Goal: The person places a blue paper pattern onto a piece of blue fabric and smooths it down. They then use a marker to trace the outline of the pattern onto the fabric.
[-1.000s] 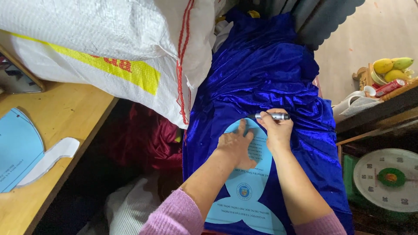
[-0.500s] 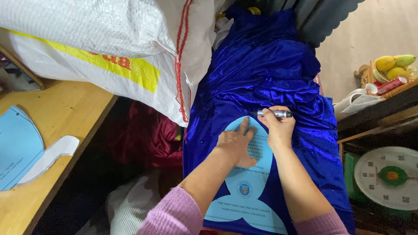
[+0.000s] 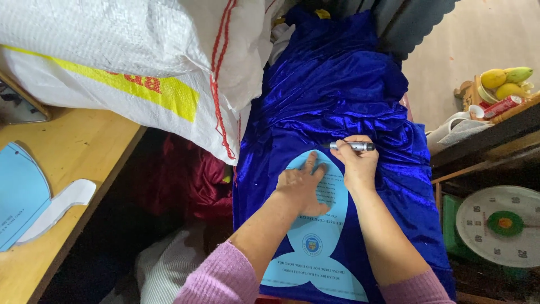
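Note:
A shiny royal-blue fabric (image 3: 337,84) lies spread out before me. On it rests a light blue paper pattern (image 3: 315,247) with a rounded top and a flared bottom. My left hand (image 3: 301,186) presses flat on the pattern's upper part, fingers spread. My right hand (image 3: 357,163) grips a silver and black marker pen (image 3: 353,146), held sideways with its tip at the top edge of the pattern. Both arms wear pink sleeves pushed up.
A big white woven sack (image 3: 129,62) with a yellow stripe leans over a wooden table (image 3: 73,152) at left, which bears another blue pattern piece (image 3: 19,197). Dark red cloth (image 3: 185,180) sits below. At right stand a dial scale (image 3: 503,222) and a shelf with yellow fruit (image 3: 503,81).
My right hand has slid the marker slightly along the pattern's top edge. My left hand stays pressed on the paper.

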